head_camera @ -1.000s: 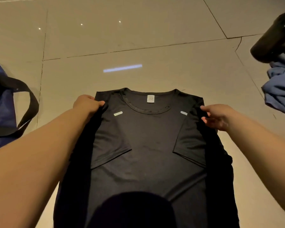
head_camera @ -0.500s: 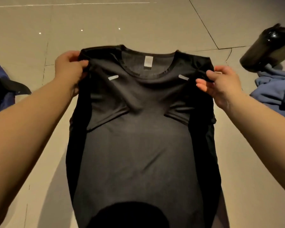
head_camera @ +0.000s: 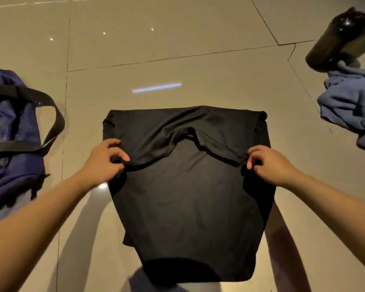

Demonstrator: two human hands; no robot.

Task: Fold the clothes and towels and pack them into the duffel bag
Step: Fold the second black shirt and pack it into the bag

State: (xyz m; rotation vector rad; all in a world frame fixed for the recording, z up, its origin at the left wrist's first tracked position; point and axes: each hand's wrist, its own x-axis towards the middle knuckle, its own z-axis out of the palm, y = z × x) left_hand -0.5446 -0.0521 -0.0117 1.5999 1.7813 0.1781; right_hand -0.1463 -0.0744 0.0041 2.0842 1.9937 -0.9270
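A black T-shirt (head_camera: 185, 197) lies on the tiled floor in front of me, its sides folded in and its top part doubled over toward me, so the collar is hidden. My left hand (head_camera: 105, 161) pinches the folded-over shoulder edge on the left. My right hand (head_camera: 268, 163) pinches the same edge on the right. The navy duffel bag (head_camera: 11, 144) with black straps sits on the floor at the left, apart from the shirt.
A crumpled blue garment (head_camera: 350, 108) lies at the right edge, with a dark bottle-shaped object (head_camera: 341, 39) above it. Beige glossy floor tiles (head_camera: 156, 39) stretch beyond the shirt. A dark shadow covers the shirt's near hem.
Both hands lifted the shirt's shoulders off the floor, then brought them down toward me, folding the top of the shirt over its body. The collar and label are now hidden.
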